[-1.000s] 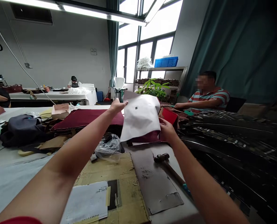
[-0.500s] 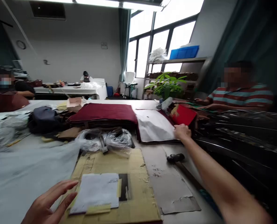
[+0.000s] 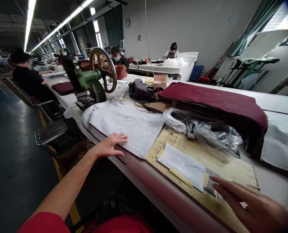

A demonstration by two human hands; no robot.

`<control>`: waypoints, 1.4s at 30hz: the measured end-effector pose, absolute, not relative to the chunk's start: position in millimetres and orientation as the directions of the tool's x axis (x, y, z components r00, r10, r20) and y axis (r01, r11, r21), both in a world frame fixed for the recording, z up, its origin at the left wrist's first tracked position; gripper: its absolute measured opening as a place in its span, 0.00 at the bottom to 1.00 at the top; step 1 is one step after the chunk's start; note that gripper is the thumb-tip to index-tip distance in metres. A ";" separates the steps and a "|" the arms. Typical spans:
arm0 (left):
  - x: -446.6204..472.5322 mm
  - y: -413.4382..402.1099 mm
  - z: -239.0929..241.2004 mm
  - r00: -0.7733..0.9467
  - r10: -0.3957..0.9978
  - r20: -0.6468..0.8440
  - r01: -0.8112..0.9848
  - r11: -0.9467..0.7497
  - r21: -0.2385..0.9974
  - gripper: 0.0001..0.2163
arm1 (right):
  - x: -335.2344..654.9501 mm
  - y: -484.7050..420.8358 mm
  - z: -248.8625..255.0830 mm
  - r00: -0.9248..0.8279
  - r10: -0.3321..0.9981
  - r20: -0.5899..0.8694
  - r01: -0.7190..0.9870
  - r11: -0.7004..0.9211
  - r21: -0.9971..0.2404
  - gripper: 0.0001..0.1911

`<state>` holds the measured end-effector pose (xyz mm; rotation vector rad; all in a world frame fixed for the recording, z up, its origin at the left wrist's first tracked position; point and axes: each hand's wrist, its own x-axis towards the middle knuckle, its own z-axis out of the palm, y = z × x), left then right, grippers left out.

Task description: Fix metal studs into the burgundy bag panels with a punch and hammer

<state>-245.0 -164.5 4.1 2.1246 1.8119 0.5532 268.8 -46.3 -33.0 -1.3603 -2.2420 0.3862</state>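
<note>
My left hand (image 3: 110, 144) is open over the near edge of a white-backed sheet (image 3: 131, 126), thumb apart from the fingers. Whether it touches the sheet I cannot tell. Maroon shows along that sheet's front edge. At the lower right, my right hand (image 3: 253, 202) has its fingers stretched out beside a white paper (image 3: 182, 165), with nothing visible in it. Yellow tape lies along the paper's edges, on a worn yellowish board (image 3: 241, 171). Behind the board are a bundle of clear plastic (image 3: 214, 136) and a pile of maroon sheets (image 3: 214, 95).
A green press with a handwheel (image 3: 93, 77) stands on the table to the left. A dark cloth bundle (image 3: 140, 90) and a small cardboard box (image 3: 160, 81) are farther back. Another white sheet (image 3: 281, 142) lies at right. A stool (image 3: 51, 132) stands left; people sit at other tables.
The view has swung left. My left hand has gone from beside the board to the white-backed sheet. My right hand has left the far white sheet's corner and is now over the board.
</note>
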 end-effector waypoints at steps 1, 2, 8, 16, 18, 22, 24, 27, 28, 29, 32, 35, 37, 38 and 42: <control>-246.1 -165.3 1.3 0.149 0.984 0.101 0.863 -0.179 0.472 0.23 | 262.3 -51.9 -35.8 -0.429 0.877 0.215 0.745 0.478 -0.465 0.19; -246.1 -165.7 -1.9 0.155 0.981 0.114 0.854 -0.191 0.485 0.19 | 258.2 -54.8 -39.0 -0.453 0.872 0.184 0.748 0.484 -0.454 0.20; -241.0 -156.4 -9.5 0.020 0.952 0.307 0.819 -0.191 0.541 0.14 | 247.8 -52.6 -47.9 -0.288 0.941 0.179 0.830 0.338 -0.443 0.26; -163.6 -184.8 48.3 0.182 0.889 0.420 0.741 -0.404 0.536 0.14 | 164.3 -48.6 16.4 -0.401 0.886 -0.231 0.231 -0.146 -0.962 0.50; -146.7 -185.8 51.2 0.445 0.852 0.275 0.642 -0.517 0.566 0.12 | 142.9 -40.4 23.5 -0.415 0.864 -0.286 0.143 -0.248 -0.958 0.53; -171.8 -141.6 38.4 0.238 0.959 0.156 0.793 -0.285 0.538 0.18 | 110.5 -27.8 14.6 -0.382 0.884 -0.268 0.392 -0.108 -0.914 0.52; -209.6 -110.8 30.0 -0.004 0.983 0.183 0.858 -0.091 0.505 0.21 | 99.9 -29.8 5.9 -0.366 0.922 -0.130 0.539 0.096 -0.837 0.47; -265.2 -81.1 22.4 -0.160 0.973 0.168 0.862 0.055 0.505 0.25 | 94.8 -49.6 -0.5 -0.422 0.892 0.161 0.586 0.404 -0.702 0.30; -278.1 -76.9 21.2 -0.170 0.974 0.151 0.855 0.070 0.514 0.26 | 96.7 -60.8 -0.1 -0.474 0.839 0.268 0.552 0.520 -0.652 0.26; -287.3 -75.0 20.3 -0.161 0.978 0.131 0.847 0.069 0.526 0.28 | 100.2 -73.8 1.3 -0.537 0.754 0.379 0.491 0.644 -0.586 0.24; -296.3 -77.4 19.4 -0.082 0.993 0.083 0.822 0.020 0.569 0.27 | 119.8 -118.1 7.8 -0.644 0.450 0.619 0.302 0.893 -0.335 0.24; -283.2 -81.5 25.5 0.009 0.999 0.051 0.780 -0.040 0.624 0.24 | 152.2 -158.5 9.0 -0.600 0.415 0.684 0.266 0.910 -0.319 0.25; -260.8 -79.9 36.7 0.029 0.998 0.053 0.760 -0.057 0.647 0.22 | 181.6 -178.4 4.0 -0.499 0.545 0.674 0.371 0.837 -0.402 0.27; -244.9 -76.7 44.1 0.035 0.996 0.076 0.760 -0.076 0.645 0.20 | 198.0 -185.6 0.3 -0.421 0.624 0.658 0.457 0.773 -0.440 0.27; -158.2 -42.6 69.4 0.142 0.961 0.237 0.783 -0.256 0.567 0.12 | 263.6 -193.8 -15.6 0.013 0.863 0.505 0.787 0.303 -0.537 0.20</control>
